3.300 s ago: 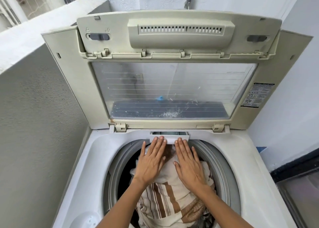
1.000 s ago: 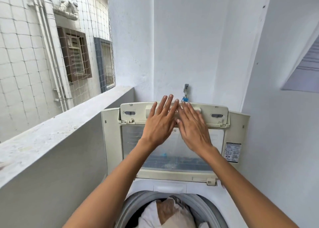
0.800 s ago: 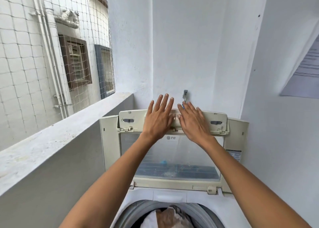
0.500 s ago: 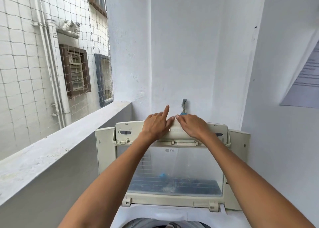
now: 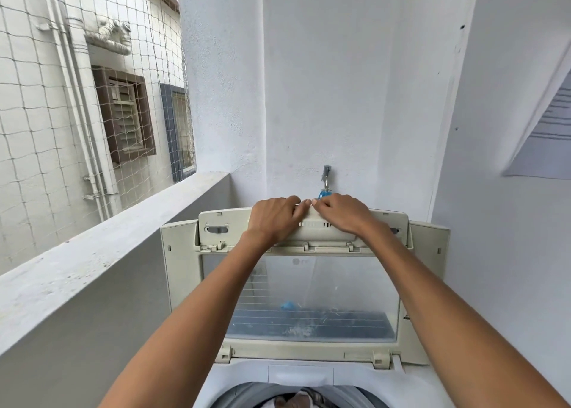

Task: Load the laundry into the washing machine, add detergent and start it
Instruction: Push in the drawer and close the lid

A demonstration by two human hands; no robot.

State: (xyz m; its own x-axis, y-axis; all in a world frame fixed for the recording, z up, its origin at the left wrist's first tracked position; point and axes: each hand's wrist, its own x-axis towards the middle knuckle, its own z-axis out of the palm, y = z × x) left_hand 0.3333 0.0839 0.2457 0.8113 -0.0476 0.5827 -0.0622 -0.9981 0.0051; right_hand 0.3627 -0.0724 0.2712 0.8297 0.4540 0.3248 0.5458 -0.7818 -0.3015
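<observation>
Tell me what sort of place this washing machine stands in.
Probably a flat's utility balcony: a top-loading washing machine with its lid raised, a parapet wall topped by netting, and a wall tap.

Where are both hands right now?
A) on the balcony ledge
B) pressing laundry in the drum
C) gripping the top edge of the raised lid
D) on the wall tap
C: the left hand and right hand curl fingers over the top edge of the lid.
</observation>
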